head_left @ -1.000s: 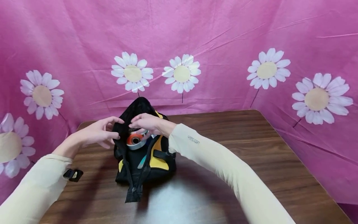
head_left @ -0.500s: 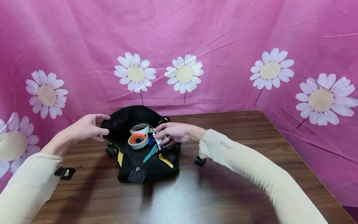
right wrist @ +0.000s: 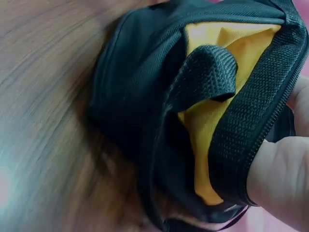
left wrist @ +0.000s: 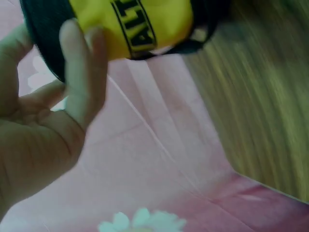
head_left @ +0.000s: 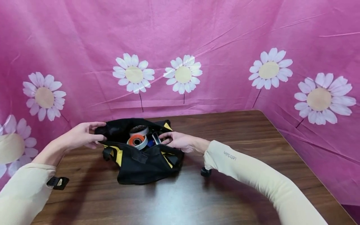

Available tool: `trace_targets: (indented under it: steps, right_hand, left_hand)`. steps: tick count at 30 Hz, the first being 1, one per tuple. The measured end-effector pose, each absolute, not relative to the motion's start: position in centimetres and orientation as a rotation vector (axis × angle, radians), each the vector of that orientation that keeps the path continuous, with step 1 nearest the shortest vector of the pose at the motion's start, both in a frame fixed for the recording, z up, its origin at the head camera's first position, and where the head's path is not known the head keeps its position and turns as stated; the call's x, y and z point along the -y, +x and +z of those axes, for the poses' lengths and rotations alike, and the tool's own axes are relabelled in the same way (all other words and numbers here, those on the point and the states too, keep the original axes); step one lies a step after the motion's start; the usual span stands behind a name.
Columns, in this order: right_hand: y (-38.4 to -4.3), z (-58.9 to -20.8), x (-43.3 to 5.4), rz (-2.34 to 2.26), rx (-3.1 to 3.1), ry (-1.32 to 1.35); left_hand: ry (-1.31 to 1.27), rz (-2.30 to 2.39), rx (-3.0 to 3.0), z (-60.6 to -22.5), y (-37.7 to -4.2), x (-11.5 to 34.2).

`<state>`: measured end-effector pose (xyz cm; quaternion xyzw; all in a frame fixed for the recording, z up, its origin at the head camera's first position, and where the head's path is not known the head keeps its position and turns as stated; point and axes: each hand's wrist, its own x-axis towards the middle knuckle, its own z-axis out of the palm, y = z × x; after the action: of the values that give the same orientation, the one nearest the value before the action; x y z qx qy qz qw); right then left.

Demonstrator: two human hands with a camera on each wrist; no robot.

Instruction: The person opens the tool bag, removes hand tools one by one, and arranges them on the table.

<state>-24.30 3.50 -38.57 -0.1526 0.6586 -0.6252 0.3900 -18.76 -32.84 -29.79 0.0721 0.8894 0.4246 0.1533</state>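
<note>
A black tool bag [head_left: 146, 168] with yellow panels stands on the table, its top spread wide. My left hand [head_left: 80, 136] pinches the bag's left end; in the left wrist view, the thumb and fingers [left wrist: 77, 63] hold its black edge beside a yellow panel with black lettering. My right hand [head_left: 178, 141] grips the right end of the opening. In the right wrist view, the right hand [right wrist: 282, 179] reaches behind the zipper edge, which hides part of it. Inside lie an orange-cored tape roll [head_left: 143, 144], a white tape roll [head_left: 144, 130] and a silver-and-black item [head_left: 156, 138] of unclear kind.
The brown wooden table [head_left: 225, 175] stretches out to the right and in front of the bag. A pink cloth [head_left: 219, 37] with white daisies hangs behind it. Black webbing handles [right wrist: 207, 77] loop from the bag's sides.
My hands have moved apart, pulling the bag's mouth wider from side to side. The right hand has left the tape rolls for the right end. The raised back flap has dropped lower.
</note>
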Motion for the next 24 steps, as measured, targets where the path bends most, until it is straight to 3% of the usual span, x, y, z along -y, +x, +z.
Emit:
trace_targets:
  steps: [4, 10, 24]
  right_hand:
    - [-23.9, -37.5, -2.8, -1.627, -1.666, -0.430]
    - [-24.0, -34.5, -1.7, -1.763, -1.505, -0.365]
    - [-26.4, -31.1, 1.6, -1.753, -1.547, -0.368]
  left_hand:
    - [0.209, 1.022, -2.599, -29.1, -17.5, 30.7]
    - [0.442, 0.910, -2.732, -29.1, -16.0, 28.3]
    - [0.499, 1.137, -2.701, -31.0, -15.8, 28.6]
